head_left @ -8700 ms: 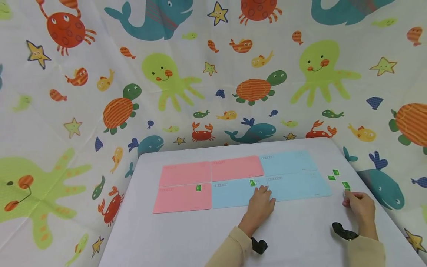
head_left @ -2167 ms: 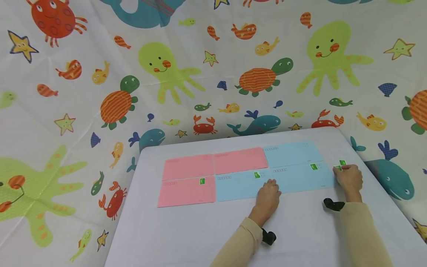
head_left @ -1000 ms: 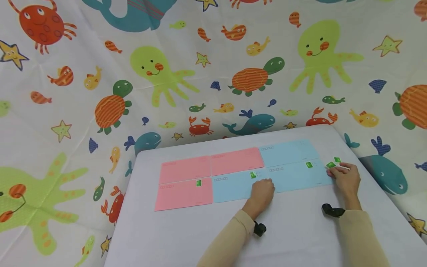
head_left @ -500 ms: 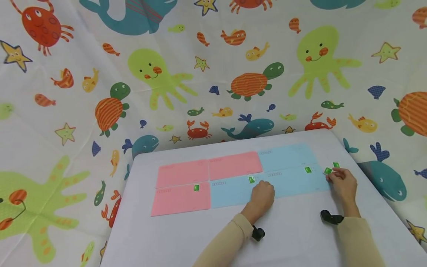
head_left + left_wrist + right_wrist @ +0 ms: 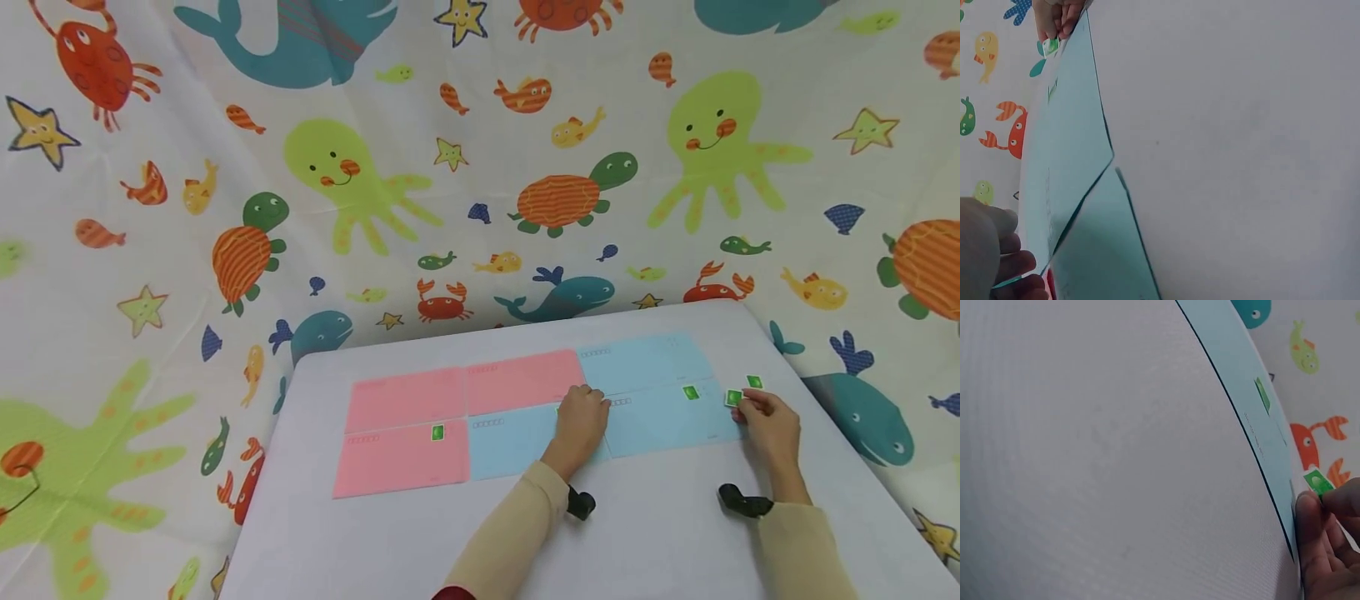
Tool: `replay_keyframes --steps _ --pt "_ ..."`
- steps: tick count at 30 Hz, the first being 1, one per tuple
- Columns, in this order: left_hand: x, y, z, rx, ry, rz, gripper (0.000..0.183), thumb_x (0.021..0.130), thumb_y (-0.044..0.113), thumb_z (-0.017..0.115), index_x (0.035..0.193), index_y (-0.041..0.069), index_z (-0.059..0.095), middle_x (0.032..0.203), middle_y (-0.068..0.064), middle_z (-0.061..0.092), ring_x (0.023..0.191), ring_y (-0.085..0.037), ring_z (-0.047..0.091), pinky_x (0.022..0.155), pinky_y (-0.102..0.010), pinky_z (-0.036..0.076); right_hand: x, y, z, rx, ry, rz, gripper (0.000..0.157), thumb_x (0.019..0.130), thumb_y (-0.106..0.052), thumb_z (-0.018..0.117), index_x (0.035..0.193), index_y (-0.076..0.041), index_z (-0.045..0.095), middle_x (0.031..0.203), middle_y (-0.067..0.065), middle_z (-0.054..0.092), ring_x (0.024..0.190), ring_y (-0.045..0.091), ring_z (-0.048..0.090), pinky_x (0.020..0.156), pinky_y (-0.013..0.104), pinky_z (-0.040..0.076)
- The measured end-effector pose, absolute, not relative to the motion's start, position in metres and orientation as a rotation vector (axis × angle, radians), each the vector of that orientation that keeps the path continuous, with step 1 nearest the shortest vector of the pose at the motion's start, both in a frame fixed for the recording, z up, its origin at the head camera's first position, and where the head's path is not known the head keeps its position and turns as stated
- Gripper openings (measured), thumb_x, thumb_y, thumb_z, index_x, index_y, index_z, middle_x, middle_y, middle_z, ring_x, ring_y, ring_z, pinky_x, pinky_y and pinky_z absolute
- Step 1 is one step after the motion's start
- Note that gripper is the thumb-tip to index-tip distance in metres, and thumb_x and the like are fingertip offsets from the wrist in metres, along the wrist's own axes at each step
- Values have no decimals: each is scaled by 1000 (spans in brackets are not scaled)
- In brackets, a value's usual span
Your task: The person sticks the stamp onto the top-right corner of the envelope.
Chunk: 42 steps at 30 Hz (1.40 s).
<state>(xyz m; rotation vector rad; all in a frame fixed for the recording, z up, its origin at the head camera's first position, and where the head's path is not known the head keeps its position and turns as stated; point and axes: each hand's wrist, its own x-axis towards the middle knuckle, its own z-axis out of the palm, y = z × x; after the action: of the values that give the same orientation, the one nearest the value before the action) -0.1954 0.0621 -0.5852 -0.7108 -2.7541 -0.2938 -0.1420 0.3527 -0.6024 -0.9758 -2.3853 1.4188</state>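
My right hand (image 5: 772, 425) pinches a green stamp (image 5: 734, 398) by its lower corner between thumb and forefinger, just right of the lower right blue envelope (image 5: 660, 425). In the right wrist view the stamp (image 5: 1317, 482) tilts up from the fingertips. Over the seam between the two lower blue envelopes lies my left hand (image 5: 581, 421), its fingers loosely bent and holding nothing. It mostly covers the green stamp on the middle blue envelope (image 5: 502, 454). Another stamp (image 5: 691, 392) sits at the upper right of the lower right blue envelope. One loose stamp (image 5: 754, 382) lies beyond my right hand.
Pink envelopes (image 5: 405, 400) lie edge to edge on the left, the lower one bearing a green stamp (image 5: 438, 432). An upper blue envelope (image 5: 637, 362) completes the back row. Behind the white table (image 5: 405, 550) hangs a sea-animal curtain (image 5: 480, 167).
A stamp now sits on the lower right blue envelope. My right hand has picked up another from the loose stamps and drawn it left. My left hand has slid forward over the middle envelope's stamp.
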Motion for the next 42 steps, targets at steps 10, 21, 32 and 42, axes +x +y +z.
replay_keyframes --steps 10,21,32,42 --pt "-214 61 -588 -537 -2837 -370 26 97 31 66 111 10 76 124 -2 70 121 -19 63 100 -29 53 -145 352 -598 -962 -2442 1398 46 105 -21 45 142 5 49 100 9 65 66 -6 57 59 8 47" --pt "-217 64 -594 -556 -2942 -533 28 100 24 62 115 3 74 135 -8 66 133 -19 58 107 -29 49 -156 344 -579 -885 -2492 1381 47 105 -25 42 139 7 50 113 19 62 67 -2 56 55 14 47" --pt "-214 60 -593 -608 -2890 -347 27 101 24 60 112 4 75 130 -6 69 129 -16 62 105 -27 51 -203 331 -567 -718 -2518 1496 46 108 -28 36 142 4 41 102 13 62 64 0 63 64 20 59" --pt "-213 69 -592 -527 -3027 -171 40 101 32 59 129 5 67 137 -2 65 131 -13 59 104 -24 51 -232 324 -564 -736 -2613 1477 46 109 -27 35 142 6 41 101 13 62 66 4 61 63 19 57"
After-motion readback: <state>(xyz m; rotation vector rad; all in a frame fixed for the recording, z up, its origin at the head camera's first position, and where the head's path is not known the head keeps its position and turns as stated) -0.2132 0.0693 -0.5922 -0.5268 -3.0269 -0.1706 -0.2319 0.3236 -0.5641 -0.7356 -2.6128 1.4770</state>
